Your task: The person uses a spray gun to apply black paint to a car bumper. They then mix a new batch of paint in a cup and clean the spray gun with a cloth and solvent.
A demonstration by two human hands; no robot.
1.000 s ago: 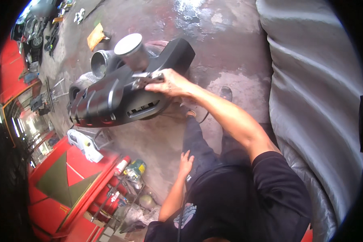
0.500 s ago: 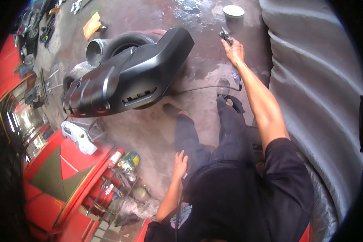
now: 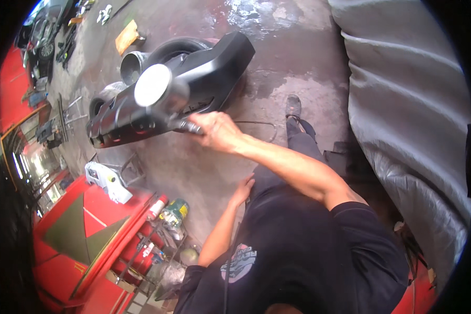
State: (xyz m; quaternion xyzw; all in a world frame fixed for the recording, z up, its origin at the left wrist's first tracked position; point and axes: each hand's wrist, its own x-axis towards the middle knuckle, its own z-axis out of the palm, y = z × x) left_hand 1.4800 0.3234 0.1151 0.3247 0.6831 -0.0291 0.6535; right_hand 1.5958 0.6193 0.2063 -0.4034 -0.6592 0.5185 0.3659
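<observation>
My right hand (image 3: 219, 132) is wrapped round the handle of a spray gun (image 3: 187, 125), the arm reaching across to the left. The gun's cup, topped by a round white lid (image 3: 153, 85), is smeared a little by motion. Beyond it, partly covered by the cup, lies a long black car bumper (image 3: 227, 58). I cannot tell whether the gun touches the bumper. Close to my thigh hangs my left hand (image 3: 243, 189), its fingers stretched out and holding nothing.
Tyres (image 3: 175, 49) and a metal cylinder (image 3: 133, 68) sit behind the bumper. A hose (image 3: 259, 123) crosses the floor. At right hangs a grey cover (image 3: 397, 89). Lower left, a red car panel (image 3: 63, 220) stands beside a rack of cans and a green-labelled container (image 3: 175, 210).
My right hand has swung the spray gun from the far right over to the left, in front of the bumper. My left hand has shifted slightly, staying beside my thigh.
</observation>
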